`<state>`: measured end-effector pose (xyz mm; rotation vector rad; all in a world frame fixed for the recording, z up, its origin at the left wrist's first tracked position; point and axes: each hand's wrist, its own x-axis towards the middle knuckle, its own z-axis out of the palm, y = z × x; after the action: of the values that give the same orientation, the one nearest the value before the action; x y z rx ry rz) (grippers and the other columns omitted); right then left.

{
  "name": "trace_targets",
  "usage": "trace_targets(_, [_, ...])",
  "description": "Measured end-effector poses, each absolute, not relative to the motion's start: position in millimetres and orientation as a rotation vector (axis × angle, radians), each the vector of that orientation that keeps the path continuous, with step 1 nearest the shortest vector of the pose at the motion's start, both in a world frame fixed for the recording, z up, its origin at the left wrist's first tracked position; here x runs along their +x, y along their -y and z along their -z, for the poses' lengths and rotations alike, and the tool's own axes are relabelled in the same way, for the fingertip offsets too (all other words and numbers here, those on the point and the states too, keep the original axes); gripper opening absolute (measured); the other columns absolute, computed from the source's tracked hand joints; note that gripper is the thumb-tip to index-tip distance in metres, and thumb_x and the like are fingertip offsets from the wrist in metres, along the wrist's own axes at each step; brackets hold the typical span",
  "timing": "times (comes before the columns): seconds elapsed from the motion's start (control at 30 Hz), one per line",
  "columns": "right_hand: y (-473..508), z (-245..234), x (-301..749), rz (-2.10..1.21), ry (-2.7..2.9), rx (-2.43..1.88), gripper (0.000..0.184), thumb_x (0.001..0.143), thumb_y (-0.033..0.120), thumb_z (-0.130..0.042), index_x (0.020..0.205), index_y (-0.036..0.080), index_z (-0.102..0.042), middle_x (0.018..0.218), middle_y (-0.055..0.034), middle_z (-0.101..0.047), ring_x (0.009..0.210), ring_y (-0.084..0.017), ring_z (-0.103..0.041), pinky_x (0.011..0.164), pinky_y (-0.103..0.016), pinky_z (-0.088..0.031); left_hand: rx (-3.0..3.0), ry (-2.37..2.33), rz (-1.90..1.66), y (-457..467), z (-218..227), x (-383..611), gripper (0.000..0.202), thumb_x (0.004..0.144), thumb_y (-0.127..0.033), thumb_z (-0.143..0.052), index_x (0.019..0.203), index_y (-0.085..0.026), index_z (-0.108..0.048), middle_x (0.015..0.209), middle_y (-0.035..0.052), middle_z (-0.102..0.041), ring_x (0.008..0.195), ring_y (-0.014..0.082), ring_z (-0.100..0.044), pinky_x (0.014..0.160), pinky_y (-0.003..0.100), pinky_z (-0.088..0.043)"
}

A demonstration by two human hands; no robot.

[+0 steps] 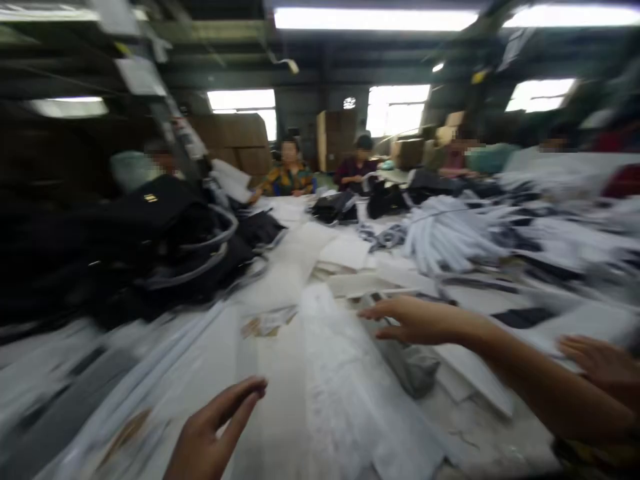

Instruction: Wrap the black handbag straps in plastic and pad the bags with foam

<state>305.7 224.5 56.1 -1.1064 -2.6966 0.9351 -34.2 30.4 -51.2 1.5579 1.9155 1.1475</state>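
Observation:
My left hand (215,427) is raised over the near left of the table. Its fingers reach out, with the thumb a little below them, and nothing shows between them. My right hand (407,321) stretches in from the right with fingers extended and thumb apart. It is over or against a grey, soft-looking folded item (413,370); blur hides whether they touch. Between my hands lies a long whitish plastic-like sheet (340,373). A small brown and white scrap (267,323) lies beyond my left hand.
Black bags (165,233) with pale trim pile up on the left. White strips (445,233) lie bundled at right. Another person's hand (597,360) is near the right edge. Several people, including one in a patterned top (287,179), sit across the table.

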Motion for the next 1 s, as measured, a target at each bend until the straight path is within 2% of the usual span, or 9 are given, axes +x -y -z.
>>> trace_targets(0.07, [-202,-43,280,-1.001,2.773,-1.059,0.048,0.083,0.044,-0.067,0.129,0.031,-0.068,0.13,-0.0064,-0.067,0.12,-0.034,-0.062,0.106,-0.043,-0.045,1.543,-2.062,-1.137,-2,47,-66,0.032,0.084,-0.053,-0.06,0.099,-0.03,-0.078,0.104,0.0006,-0.078,0.098,0.0238,-0.073,0.089,0.035,-0.059])
trace_targets(0.2, [-166,-14,235,-1.115,2.904,-0.934,0.051,0.087,0.058,-0.06,0.133,0.037,-0.064,0.136,-0.0059,-0.063,0.124,-0.034,-0.059,0.109,-0.046,-0.045,1.322,-2.478,-1.21,42,52,-148,0.039,0.084,-0.05,-0.055,0.106,-0.024,-0.076,0.116,0.0048,-0.075,0.102,0.0244,-0.071,0.095,0.037,-0.055])
trace_targets(0.3, [-143,-3,201,-1.137,2.961,-0.867,0.049,0.089,0.056,-0.057,0.135,0.039,-0.061,0.137,-0.004,-0.063,0.126,-0.032,-0.058,0.11,-0.045,-0.044,1.18,-2.648,-1.221,61,54,-201,0.043,0.086,-0.047,-0.05,0.11,-0.02,-0.073,0.112,0.0079,-0.075,0.097,0.0251,-0.071,0.092,0.037,-0.055])
trace_targets(0.4, [-137,-1,172,-1.126,2.954,-0.806,0.045,0.091,0.049,-0.057,0.133,0.033,-0.064,0.133,-0.006,-0.066,0.122,-0.03,-0.06,0.108,-0.044,-0.045,1.213,-2.631,-1.17,55,57,-231,0.042,0.086,-0.048,-0.051,0.106,-0.019,-0.074,0.107,0.0082,-0.077,0.094,0.0259,-0.072,0.087,0.036,-0.057])
trace_targets(0.5, [-156,0,152,-1.232,2.863,-0.702,0.043,0.09,0.044,-0.058,0.128,0.026,-0.068,0.124,-0.0079,-0.071,0.112,-0.027,-0.067,0.1,-0.039,-0.051,1.364,-2.517,-1.107,28,68,-231,0.047,0.086,-0.052,-0.052,0.113,-0.02,-0.072,0.118,0.0088,-0.073,0.101,0.0278,-0.071,0.092,0.04,-0.056])
trace_targets(0.63, [-211,4,147,-1.32,2.598,-0.804,0.041,0.087,0.043,-0.061,0.12,0.021,-0.073,0.117,-0.0073,-0.074,0.105,-0.024,-0.069,0.096,-0.035,-0.052,1.673,-2.276,-1.037,-18,95,-200,0.05,0.086,-0.052,-0.056,0.125,-0.023,-0.066,0.136,0.006,-0.063,0.129,0.027,-0.056,0.113,0.044,-0.039])
trace_targets(0.77, [-269,4,159,-1.253,2.371,-1.013,0.046,0.082,0.043,-0.065,0.116,0.015,-0.074,0.107,-0.0089,-0.077,0.094,-0.024,-0.071,0.083,-0.034,-0.056,2.022,-2.087,-0.871,-63,110,-172,0.048,0.09,-0.048,-0.055,0.133,-0.027,-0.06,0.142,0.0057,-0.059,0.132,0.0254,-0.054,0.112,0.044,-0.042])
trace_targets(0.87, [-295,3,168,-1.188,2.313,-1.059,0.045,0.082,0.044,-0.063,0.114,0.014,-0.075,0.105,-0.0113,-0.077,0.089,-0.023,-0.072,0.078,-0.033,-0.056,2.272,-2.097,-0.795,-107,99,-171,0.045,0.093,-0.041,-0.053,0.136,-0.027,-0.058,0.142,0.0055,-0.059,0.129,0.0226,-0.056,0.109,0.04,-0.046])
trace_targets(1.0, [-301,8,172,-1.243,2.312,-1.002,0.046,0.085,0.046,-0.06,0.112,0.012,-0.075,0.102,-0.0123,-0.077,0.09,-0.025,-0.073,0.083,-0.035,-0.057,2.283,-2.355,-0.791,-184,62,-199,0.047,0.096,-0.034,-0.046,0.14,-0.018,-0.051,0.147,0.0119,-0.052,0.135,0.0246,-0.049,0.114,0.042,-0.039])
